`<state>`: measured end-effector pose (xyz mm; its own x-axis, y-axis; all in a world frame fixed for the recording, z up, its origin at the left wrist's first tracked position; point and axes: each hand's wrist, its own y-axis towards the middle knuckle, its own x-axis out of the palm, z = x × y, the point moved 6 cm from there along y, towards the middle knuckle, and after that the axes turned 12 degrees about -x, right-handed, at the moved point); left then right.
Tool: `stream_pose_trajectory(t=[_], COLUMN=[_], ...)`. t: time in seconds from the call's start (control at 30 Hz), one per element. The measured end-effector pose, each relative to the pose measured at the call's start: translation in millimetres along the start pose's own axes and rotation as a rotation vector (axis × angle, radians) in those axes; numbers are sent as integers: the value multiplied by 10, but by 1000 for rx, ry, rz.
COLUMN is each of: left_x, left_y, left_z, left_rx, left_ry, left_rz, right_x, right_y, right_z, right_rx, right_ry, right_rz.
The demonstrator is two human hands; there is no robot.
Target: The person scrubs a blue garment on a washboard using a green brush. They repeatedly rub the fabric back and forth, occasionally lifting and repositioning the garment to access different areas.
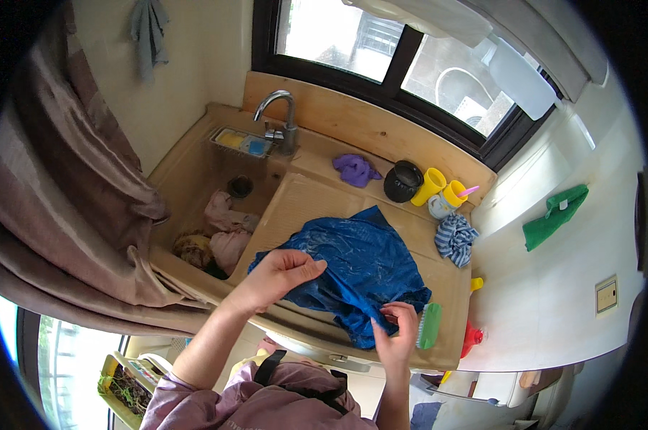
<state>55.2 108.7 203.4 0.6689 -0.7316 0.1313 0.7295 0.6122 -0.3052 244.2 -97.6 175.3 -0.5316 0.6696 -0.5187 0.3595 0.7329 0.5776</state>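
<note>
A wet blue cloth with whitish suds lies spread over the ribbed washboard of a tan laundry sink. My left hand pinches a fold near the cloth's left front part. Farther right, my right hand grips a bunched edge of the same cloth. Just beyond the right fingers lies a green scrub brush, its pale bristles facing left. Pale pink wet cloth sits in the basin, beside a yellow and brown bundled cloth.
A chrome faucet rises behind the basin, next to a wire rack with sponges. A purple cloth, black pot, yellow cups and striped cloth line the back and right. A brown curtain hangs at the left.
</note>
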Motion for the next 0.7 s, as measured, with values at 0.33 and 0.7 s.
stream_pose_trajectory(t=[0.33,0.7], left_x=[-551,-1261], left_y=[-36,-240], left_z=[-36,688], left_rx=[75,527], left_ry=[564,471], left_rz=[26,698], right_x=[272,929], right_y=[-148,387], right_z=[514,-733], right_rx=[726,534], right_ry=[1544,1722], right_rz=[178,-203])
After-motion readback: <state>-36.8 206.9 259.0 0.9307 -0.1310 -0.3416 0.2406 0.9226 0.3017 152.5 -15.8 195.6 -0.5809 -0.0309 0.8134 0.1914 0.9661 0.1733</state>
